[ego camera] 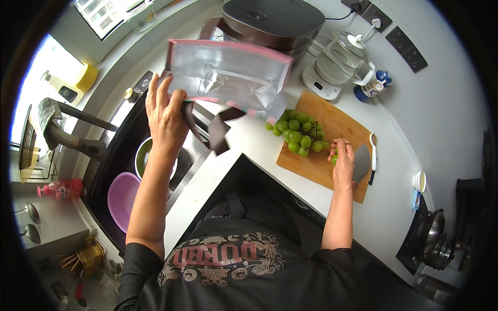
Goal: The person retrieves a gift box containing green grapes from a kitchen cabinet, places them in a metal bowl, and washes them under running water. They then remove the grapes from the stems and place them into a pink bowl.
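Observation:
My left hand [167, 110] grips the edge of a gift-style carrier bag [237, 74] with a pink rim and a silvery lining. The bag is tipped so its mouth faces me, and a dark ribbon handle [220, 134] dangles below it. On a wooden cutting board [311, 171] lies a bunch of green grapes [297, 134], its upper left part close under the bag. My right hand [343, 163] is over the board, right of the bunch, with a loose green grape [334, 159] at its fingers. Partly behind that hand lies a cleaver blade [362, 165].
A white-handled peeler [373, 151] lies along the board's right edge. Behind stand a glass electric kettle [338, 64], a blue-capped bottle [373, 86] and a dark appliance [272, 19]. At left, a black sink [105, 155] with its faucet [74, 140] holds a purple basin [124, 198].

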Demonstrator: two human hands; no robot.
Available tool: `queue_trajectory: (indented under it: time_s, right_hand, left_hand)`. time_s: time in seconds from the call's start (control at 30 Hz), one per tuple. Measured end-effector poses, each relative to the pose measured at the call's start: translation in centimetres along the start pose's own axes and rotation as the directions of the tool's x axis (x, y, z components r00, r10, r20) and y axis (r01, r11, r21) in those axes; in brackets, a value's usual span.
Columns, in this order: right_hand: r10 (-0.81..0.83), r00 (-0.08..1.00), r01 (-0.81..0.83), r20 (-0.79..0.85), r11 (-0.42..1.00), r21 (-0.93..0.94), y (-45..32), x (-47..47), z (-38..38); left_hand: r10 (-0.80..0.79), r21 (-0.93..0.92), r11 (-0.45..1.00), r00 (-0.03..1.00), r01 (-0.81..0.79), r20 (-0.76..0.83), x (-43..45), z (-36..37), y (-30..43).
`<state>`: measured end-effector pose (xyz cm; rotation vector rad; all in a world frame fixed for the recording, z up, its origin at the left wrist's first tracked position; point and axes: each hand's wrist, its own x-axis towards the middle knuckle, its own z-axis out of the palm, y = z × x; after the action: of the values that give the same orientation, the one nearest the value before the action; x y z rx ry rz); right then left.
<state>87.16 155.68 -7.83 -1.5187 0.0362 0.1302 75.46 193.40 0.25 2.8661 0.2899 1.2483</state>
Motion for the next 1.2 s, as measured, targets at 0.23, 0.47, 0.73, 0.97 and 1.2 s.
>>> queue_trajectory:
  time_s: [0.23, 0.47, 0.73, 0.97, 1.2]
  right_hand:
    - [-0.344, 0.931, 0.365, 0.121, 0.874, -0.321, -4.2, -1.1, 5.9]
    - [-0.484, 0.813, 0.574, 0.325, 0.759, -0.307, -9.6, -3.2, 10.2]
    - [-0.319, 0.772, 0.493, 0.55, 0.847, -0.2, -11.9, -6.9, 13.5]
    - [-0.166, 0.691, 0.462, 0.703, 0.85, -0.253, -10.6, -9.5, 18.4]
    - [-0.236, 0.504, 0.58, 0.831, 0.805, -0.123, -9.2, -12.0, 25.1]
  left_hand:
    - [0.029, 0.022, 0.999, 0.999, -0.03, 0.026, 5.4, -1.2, 3.7]
    - [0.034, -0.148, 0.988, 0.998, -0.04, -0.043, 5.8, 0.1, 7.2]
    - [-0.042, -0.464, 0.886, 0.993, -0.015, -0.112, 2.1, -0.5, 5.4]
    - [-0.177, -0.842, 0.475, 0.965, 0.257, 0.194, -0.8, -4.0, 4.4]
    - [-0.171, -0.787, 0.435, 0.898, 0.438, 0.405, -9.1, -7.4, 0.0]
